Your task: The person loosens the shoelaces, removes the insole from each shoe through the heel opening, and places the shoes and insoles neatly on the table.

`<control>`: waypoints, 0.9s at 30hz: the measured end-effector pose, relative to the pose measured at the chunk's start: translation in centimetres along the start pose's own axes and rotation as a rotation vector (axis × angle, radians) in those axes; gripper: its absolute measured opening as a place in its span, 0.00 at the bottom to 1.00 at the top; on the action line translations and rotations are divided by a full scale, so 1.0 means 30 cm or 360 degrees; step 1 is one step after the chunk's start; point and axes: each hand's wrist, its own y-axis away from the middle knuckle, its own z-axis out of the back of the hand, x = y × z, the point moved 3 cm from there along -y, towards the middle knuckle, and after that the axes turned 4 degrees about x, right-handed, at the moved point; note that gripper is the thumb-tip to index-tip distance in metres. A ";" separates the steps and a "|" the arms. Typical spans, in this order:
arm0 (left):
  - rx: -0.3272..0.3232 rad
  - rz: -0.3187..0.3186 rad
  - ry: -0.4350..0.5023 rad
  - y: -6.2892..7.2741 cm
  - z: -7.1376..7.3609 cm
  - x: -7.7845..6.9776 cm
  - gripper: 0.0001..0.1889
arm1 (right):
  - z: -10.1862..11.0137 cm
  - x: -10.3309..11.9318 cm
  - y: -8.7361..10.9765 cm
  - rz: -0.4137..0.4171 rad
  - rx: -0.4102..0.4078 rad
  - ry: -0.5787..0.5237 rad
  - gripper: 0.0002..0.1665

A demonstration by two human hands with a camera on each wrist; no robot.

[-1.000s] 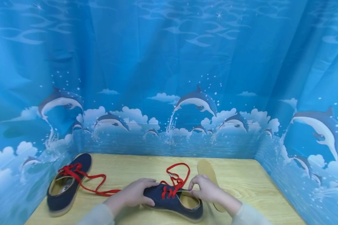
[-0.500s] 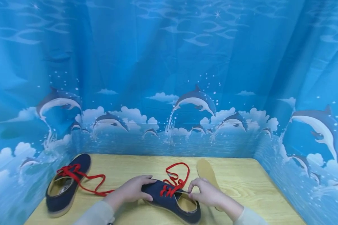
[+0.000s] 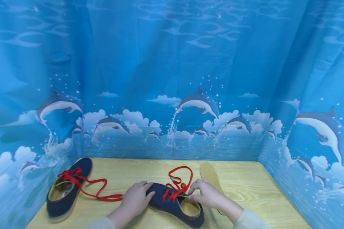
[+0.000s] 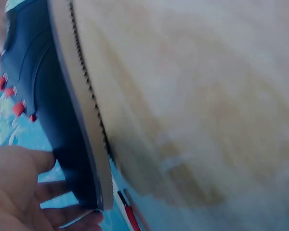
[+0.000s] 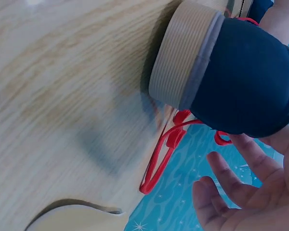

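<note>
In the head view, a navy sneaker (image 3: 170, 198) with red laces (image 3: 179, 190) lies on the table, toe to the left. My left hand (image 3: 136, 197) holds its toe; the left wrist view shows thumb and fingers (image 4: 62, 216) round the toe of the sneaker (image 4: 70, 120). At the far side of the sneaker's opening my right hand (image 3: 204, 194) pinches the upper edge near the tongue. From the right wrist, the sneaker's heel (image 5: 245, 77) hides those fingertips, while the other fingers (image 5: 231, 180) of the right hand spread loosely below it.
A matching navy sneaker (image 3: 70, 190) stands at the table's left, its red lace (image 3: 98, 195) trailing toward my left hand. Behind my right hand lies a tan insole (image 3: 210, 175). A blue dolphin-print curtain (image 3: 172, 79) surrounds the wooden table (image 3: 255, 190) at back and sides.
My left hand has slid slightly left on the toe, and the sneaker has shifted a little left. The right hand's fingertips have moved slightly left along the opening's edge.
</note>
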 end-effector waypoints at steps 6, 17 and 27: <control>-0.0029 0.0030 -0.0039 -0.003 -0.009 -0.018 0.22 | -0.014 0.000 0.000 0.0001 -0.0043 -0.0049 0.03; 0.0070 -0.0214 0.0119 -0.099 -0.027 0.012 0.22 | -0.043 0.040 0.028 -0.0073 -0.0164 0.0018 0.05; 0.0266 -0.0177 0.0231 -0.163 -0.023 0.011 0.23 | -0.071 0.078 0.046 -0.0146 -0.0248 0.0138 0.07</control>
